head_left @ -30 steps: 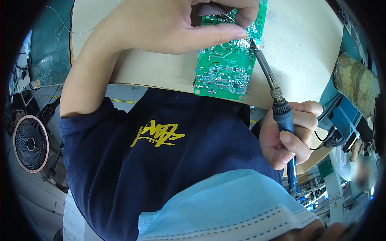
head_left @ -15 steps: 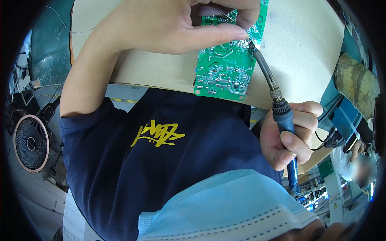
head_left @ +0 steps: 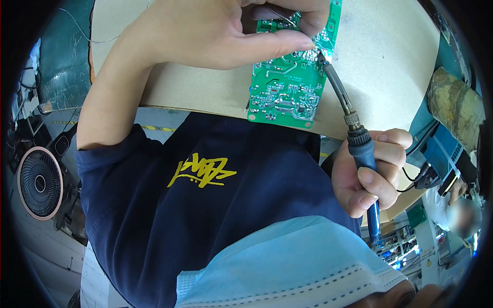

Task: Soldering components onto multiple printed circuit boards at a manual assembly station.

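Observation:
A green circuit board [head_left: 280, 84] lies on the brown work sheet, with many small parts and shiny solder joints on its face. My left hand [head_left: 221, 38] reaches over its upper part, thumb and fingers pinched around a thin solder wire [head_left: 281, 15]. The wire's tip is hard to make out behind the fingers. My right hand [head_left: 372, 174] is wrapped around the blue handle of a soldering iron [head_left: 336, 84]. The iron's dark tip meets the board near its right edge, just beside my left thumb.
Brown sheet material [head_left: 385, 66] covers the bench. Loose wire [head_left: 82, 32] curves across its left side. At the right are a blue box [head_left: 442, 151] with cables and a brown, stained roll-like object [head_left: 454, 100]. A fan [head_left: 40, 183] stands at left; another person [head_left: 436, 210] is far right.
My left hand has shifted very slightly left, its thumb tip drawing a little off the iron's tip. The soldering iron and the board look unmoved.

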`<control>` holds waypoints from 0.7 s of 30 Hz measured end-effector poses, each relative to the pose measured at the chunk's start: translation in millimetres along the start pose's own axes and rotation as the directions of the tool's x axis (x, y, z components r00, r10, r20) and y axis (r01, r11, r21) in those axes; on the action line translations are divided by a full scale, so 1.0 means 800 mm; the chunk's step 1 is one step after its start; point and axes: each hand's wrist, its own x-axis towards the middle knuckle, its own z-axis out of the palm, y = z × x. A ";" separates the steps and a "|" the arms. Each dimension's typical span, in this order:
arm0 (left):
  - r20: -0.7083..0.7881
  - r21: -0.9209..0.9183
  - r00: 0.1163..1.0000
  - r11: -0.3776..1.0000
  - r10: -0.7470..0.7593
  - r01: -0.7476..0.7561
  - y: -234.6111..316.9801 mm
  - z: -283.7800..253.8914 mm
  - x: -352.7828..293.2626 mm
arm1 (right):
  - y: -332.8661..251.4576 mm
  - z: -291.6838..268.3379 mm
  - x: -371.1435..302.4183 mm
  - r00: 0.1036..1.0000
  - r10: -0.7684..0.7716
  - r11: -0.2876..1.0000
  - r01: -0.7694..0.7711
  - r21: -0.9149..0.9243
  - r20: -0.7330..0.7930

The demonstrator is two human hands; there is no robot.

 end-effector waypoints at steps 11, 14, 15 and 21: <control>0.079 0.131 0.989 0.982 0.126 -0.135 0.001 -0.008 0.006 | 0.002 0.001 -0.001 0.996 -0.052 0.997 0.055 0.046 -0.071; 0.078 0.137 0.984 0.976 0.161 -0.170 -0.001 -0.007 0.006 | 0.000 0.000 0.000 0.997 -0.051 0.998 0.054 0.042 -0.063; 0.065 0.129 0.984 0.976 0.166 -0.174 -0.001 -0.007 0.007 | -0.003 0.000 0.000 0.999 -0.014 1.000 0.014 -0.009 -0.048; 0.056 0.114 0.993 0.988 0.101 -0.107 0.006 -0.007 0.008 | -0.016 -0.002 0.012 0.999 0.030 0.994 -0.029 -0.109 0.009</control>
